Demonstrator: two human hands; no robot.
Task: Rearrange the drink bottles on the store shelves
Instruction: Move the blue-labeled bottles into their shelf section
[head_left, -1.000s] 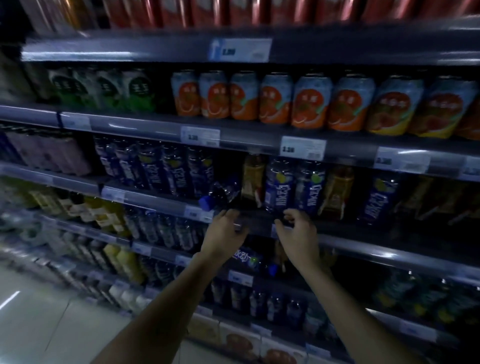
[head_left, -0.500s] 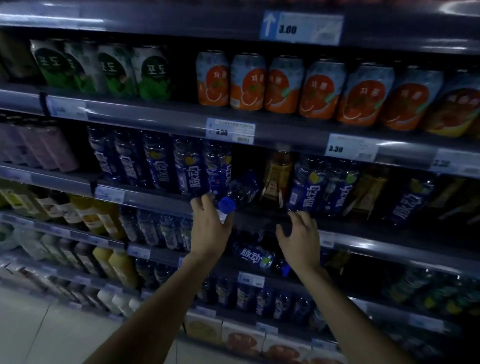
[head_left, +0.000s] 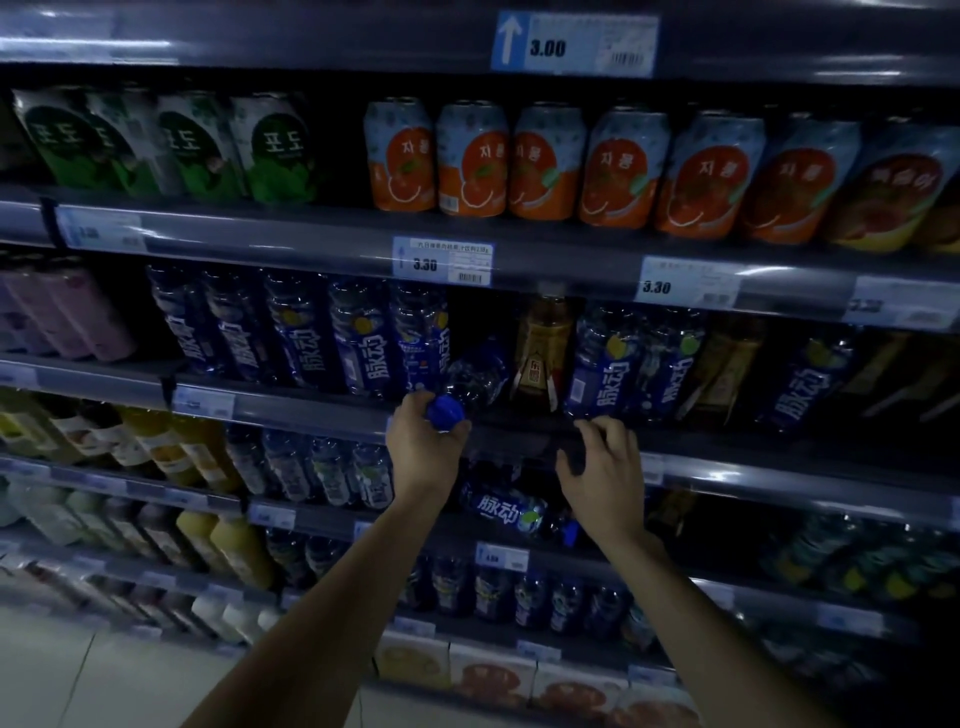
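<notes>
Blue cap (head_left: 445, 411) of tipped bottle (head_left: 475, 376) pinched in left grip (head_left: 423, 452) beside "脉动" bottles (head_left: 374, 348); right grip (head_left: 605, 475) slack, empty.

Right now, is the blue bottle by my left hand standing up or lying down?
Lying down. The bottle is on its side, cap pointing out into the left hand; neighbouring bottles stand upright.

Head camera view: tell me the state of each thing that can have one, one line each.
Tipped blue bottle, lying on its side, cap toward the front.
Left hand, fingers gripping that bottle's blue cap.
Right hand, at the shelf edge, holding no bottle; grip unclear.
Amber drink bottle, upright.
Blue bottle on the shelf below, lying on its side.
Grapefruit cans, upright in a row.
</notes>
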